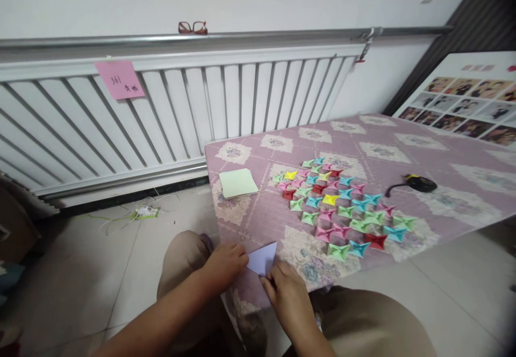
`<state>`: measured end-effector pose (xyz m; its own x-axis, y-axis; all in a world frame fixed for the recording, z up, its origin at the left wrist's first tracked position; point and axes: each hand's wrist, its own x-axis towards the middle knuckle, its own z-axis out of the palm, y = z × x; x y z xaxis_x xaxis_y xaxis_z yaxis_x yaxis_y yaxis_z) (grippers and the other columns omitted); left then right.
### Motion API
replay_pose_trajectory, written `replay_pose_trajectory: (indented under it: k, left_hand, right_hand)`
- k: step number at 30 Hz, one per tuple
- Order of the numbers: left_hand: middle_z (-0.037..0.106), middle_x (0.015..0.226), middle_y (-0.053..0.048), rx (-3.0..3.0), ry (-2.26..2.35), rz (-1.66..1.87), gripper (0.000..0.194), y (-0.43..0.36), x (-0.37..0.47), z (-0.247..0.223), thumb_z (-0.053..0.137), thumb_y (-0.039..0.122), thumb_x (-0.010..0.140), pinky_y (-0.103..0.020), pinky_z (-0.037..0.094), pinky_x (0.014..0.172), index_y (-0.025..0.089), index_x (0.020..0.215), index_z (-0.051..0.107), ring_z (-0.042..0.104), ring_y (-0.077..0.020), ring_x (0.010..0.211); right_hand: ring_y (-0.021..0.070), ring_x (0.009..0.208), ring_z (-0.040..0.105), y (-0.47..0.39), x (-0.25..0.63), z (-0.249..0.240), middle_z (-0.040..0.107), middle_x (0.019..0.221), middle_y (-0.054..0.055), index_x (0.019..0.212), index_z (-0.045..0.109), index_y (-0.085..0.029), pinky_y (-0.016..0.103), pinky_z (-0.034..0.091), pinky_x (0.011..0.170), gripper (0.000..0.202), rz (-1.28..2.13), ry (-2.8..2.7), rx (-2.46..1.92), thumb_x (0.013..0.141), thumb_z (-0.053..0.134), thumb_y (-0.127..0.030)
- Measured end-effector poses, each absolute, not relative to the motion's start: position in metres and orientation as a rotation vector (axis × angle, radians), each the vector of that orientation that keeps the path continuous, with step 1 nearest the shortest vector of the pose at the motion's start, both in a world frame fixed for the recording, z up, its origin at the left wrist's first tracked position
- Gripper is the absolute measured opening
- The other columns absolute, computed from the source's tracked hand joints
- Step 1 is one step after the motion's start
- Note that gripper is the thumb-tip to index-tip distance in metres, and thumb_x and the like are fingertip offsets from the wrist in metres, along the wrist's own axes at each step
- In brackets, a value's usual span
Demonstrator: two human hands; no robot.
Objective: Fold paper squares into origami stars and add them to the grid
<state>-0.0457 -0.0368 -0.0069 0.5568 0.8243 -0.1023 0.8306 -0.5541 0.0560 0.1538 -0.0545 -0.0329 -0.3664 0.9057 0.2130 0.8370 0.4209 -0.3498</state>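
A lilac sheet of paper [263, 258], folded to a triangle, lies at the near left corner of the table between my hands. My left hand [228, 263] is closed on its left corner, fingers curled over the edge. At the lower right edge, my right hand [285, 284] pinches the paper between thumb and fingers. Beyond it rests a stack of pale green square paper [237, 183]. To the right, several small folded paper pieces [330, 200] in green, pink, blue, red and yellow stand in slanting rows.
A purple flowered cloth [258, 220] covers the table. Toward its right lies a black object with a cord [421, 184]. Behind stands a white radiator [242, 96] with a pink note [120, 79]. Glasses [193, 28] rest on the pipe. A power strip [145, 213] lies on the floor.
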Motion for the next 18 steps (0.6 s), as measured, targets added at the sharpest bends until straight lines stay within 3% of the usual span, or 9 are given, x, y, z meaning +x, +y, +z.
replay_pose_trajectory:
  k: [5, 18]
  left_hand:
    - [0.058, 0.098, -0.007, 2.826, 1.298, -0.190, 0.008, -0.0312, -0.0490, -0.0057, 0.049, 0.019, 0.091, -0.032, 0.047, 0.070, 0.018, 0.094, 0.056, 0.056, -0.0212, 0.086]
    - [0.059, 0.093, -0.007, 2.912, 1.324, -0.171, 0.005, -0.0347, -0.0457, -0.0120, 0.051, 0.020, 0.091, -0.032, 0.048, 0.064, 0.017, 0.092, 0.055, 0.057, -0.0224, 0.082]
  right_hand:
    - [0.0216, 0.081, 0.055, -0.0497, 0.1529, -0.0299, 0.059, 0.082, 0.004, 0.076, 0.058, -0.021, 0.031, 0.039, 0.072, 0.008, 0.298, -2.300, -1.520, 0.079, 0.065, -0.018]
    - [0.0213, 0.079, 0.054, -0.0535, 0.1512, -0.0296, 0.059, 0.081, 0.003, 0.078, 0.058, -0.022, 0.031, 0.036, 0.069, 0.008, 0.217, -2.264, -1.519, 0.078, 0.066, -0.023]
